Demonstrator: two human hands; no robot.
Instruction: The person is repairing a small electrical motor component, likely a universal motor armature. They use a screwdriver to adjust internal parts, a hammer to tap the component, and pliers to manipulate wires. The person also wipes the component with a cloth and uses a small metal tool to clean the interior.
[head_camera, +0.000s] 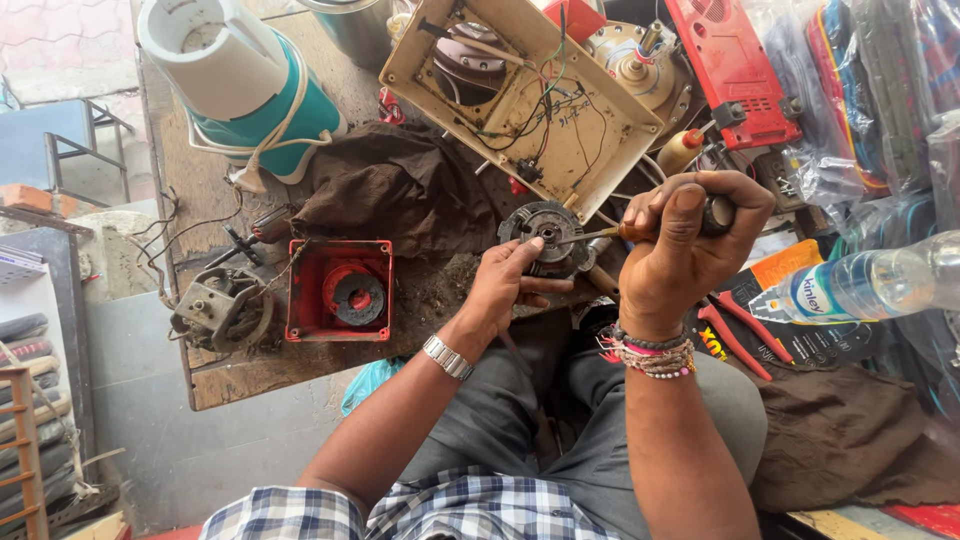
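You are working a screwdriver (640, 228) into a small round motor (545, 235) at the near edge of the wooden workbench (230, 380), seated with the part just above your knees. Your right hand (690, 250) is closing fully around the dark handle, thumb pressing on top; your left hand (505, 285) is cupping the motor from below, fingers half curled, one fingertip resting on its face.

To do this well, judging from the angle, you are best keeping the blade in line with the screw and the left hand bracing the motor against the bench edge — the tip itself is too small to read here, so its seating is uncertain.

To the left, a red square housing (340, 290) is sitting open, holding a dark round disc. Just left of it, a bare grey motor body (222, 310) is trailing wires. Farther back, a cream base plate (520, 95) is lying upturned with wiring and a motor part inside — and at the far left a white-and-teal appliance base (245, 85) is standing with its cord. A clear plastic bottle (870, 280) is lying at the right, above red-handled pliers (740, 335).
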